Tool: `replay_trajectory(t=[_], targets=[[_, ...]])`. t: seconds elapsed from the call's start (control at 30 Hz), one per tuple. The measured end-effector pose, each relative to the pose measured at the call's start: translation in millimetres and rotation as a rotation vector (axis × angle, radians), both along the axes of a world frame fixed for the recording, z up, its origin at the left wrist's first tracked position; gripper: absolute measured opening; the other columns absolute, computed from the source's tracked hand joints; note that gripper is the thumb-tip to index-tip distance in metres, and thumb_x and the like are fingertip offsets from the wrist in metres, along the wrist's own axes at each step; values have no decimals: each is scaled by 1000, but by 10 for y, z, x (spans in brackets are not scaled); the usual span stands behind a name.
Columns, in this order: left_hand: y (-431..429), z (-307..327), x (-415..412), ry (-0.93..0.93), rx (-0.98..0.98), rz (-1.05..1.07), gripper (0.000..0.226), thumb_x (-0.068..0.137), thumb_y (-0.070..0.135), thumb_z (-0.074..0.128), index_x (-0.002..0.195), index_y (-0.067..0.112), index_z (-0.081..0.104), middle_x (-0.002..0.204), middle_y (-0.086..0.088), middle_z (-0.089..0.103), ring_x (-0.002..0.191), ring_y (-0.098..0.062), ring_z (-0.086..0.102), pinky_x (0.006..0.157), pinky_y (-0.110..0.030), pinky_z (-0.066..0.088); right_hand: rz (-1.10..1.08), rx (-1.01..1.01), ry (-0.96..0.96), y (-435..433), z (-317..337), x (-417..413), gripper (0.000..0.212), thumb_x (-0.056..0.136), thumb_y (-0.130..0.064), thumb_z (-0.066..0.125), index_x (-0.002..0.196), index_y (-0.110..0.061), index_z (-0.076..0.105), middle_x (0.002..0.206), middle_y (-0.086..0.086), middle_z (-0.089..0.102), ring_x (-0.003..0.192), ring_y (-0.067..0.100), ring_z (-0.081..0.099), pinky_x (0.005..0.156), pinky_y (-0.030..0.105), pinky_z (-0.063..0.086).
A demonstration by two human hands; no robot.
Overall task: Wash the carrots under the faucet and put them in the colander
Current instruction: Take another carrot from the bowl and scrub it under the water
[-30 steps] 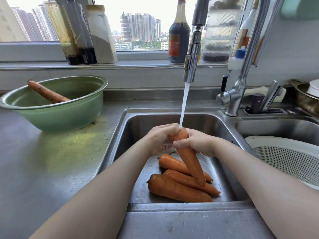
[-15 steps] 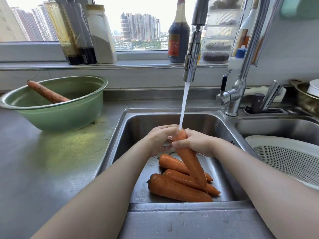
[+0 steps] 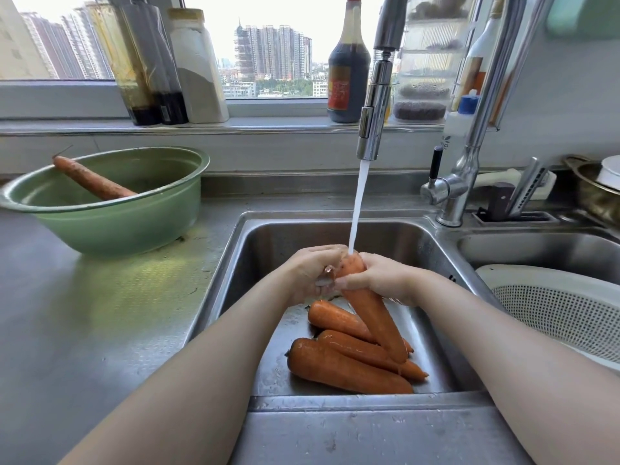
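Water runs from the faucet onto the thick end of a carrot that slants down into the left sink basin. My left hand and my right hand both grip its top, fingers curled round it. Three wet carrots lie on the basin floor under it. The white colander sits in the right basin. One dirty carrot leans inside the green bowl on the counter at left.
Bottles and a jar stand on the window sill behind the sink, a dark sauce bottle among them. A knife holder and metal pot sit at the right rear. Steel counter spreads to the left.
The held carrot and both hands have shifted slightly lower and nearer under the stream; my hands rub round its top. The carrots in the basin have not moved.
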State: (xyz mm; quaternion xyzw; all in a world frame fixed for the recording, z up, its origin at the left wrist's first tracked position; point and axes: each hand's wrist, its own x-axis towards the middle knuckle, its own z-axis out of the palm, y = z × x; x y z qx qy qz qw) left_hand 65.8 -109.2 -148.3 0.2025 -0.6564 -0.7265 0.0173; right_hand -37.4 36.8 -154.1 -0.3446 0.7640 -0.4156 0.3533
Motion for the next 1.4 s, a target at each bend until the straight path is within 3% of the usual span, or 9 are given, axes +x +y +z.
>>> replay_trajectory(t=[0.33, 0.47, 0.63, 0.7, 0.83, 1.0, 1.1, 1.2, 1.4], targets=[[22, 20, -7, -2, 52, 30, 34, 95, 6, 55, 120, 17, 75, 102, -9, 68, 91, -20, 65, 71, -32, 59, -6, -10, 56, -10, 51, 48, 29, 90, -31, 81, 114, -27, 64, 115, 6, 73, 107, 24, 72, 101, 47, 57], [-17, 18, 20, -5, 53, 7, 26, 95, 9, 58, 115, 11, 75, 98, -12, 69, 87, -21, 67, 66, -31, 60, 3, -3, 74, -7, 29, 30, 35, 89, -32, 81, 119, -27, 64, 115, 3, 74, 108, 23, 73, 103, 48, 57], [50, 0, -35, -47, -16, 107, 22, 91, 21, 66, 108, 12, 77, 102, -12, 70, 94, -26, 68, 67, -35, 60, -35, 82, 174, -33, 44, 74, 56, 82, -46, 84, 125, -25, 55, 118, 0, 65, 108, 17, 66, 89, 35, 56], [45, 9, -32, -56, 0, 99, 22, 92, 20, 66, 110, 11, 76, 100, -11, 69, 94, -25, 67, 68, -37, 60, -19, 101, 172, -23, 59, 82, 64, 72, -54, 86, 123, -27, 60, 115, 0, 69, 105, 18, 69, 92, 40, 59], [-11, 18, 4, -34, 52, 14, 25, 94, 12, 60, 113, 11, 76, 101, -13, 69, 93, -25, 67, 78, -39, 60, 8, 18, 71, 10, 76, 65, 32, 87, -31, 83, 114, -24, 68, 107, 3, 77, 101, 20, 75, 99, 44, 59], [6, 6, -9, -38, 4, 52, 20, 93, 20, 67, 110, 12, 75, 103, -12, 68, 96, -25, 67, 71, -36, 61, 27, 7, 121, 1, 106, 103, 23, 93, -29, 78, 108, -28, 62, 109, 2, 73, 99, 16, 72, 83, 29, 58], [18, 1, -15, -43, 14, 54, 23, 93, 20, 64, 113, 14, 75, 108, -13, 68, 100, -27, 67, 79, -40, 63, 1, 16, 114, -25, 78, 77, 33, 87, -35, 83, 112, -26, 63, 110, 3, 75, 102, 20, 74, 95, 43, 60], [9, 15, 3, -29, 44, 26, 26, 96, 17, 60, 118, 15, 74, 109, -13, 68, 98, -25, 67, 72, -35, 60, 1, 13, 69, 7, 78, 50, 50, 78, -41, 87, 120, -24, 65, 111, 3, 77, 104, 22, 75, 100, 47, 58], [56, -2, -22, -11, -21, 43, 21, 95, 21, 65, 112, 16, 77, 101, -11, 69, 95, -25, 67, 76, -36, 59, 21, -7, 114, 8, 65, 46, 30, 88, -27, 81, 116, -23, 70, 107, 2, 79, 102, 20, 75, 100, 45, 58]])
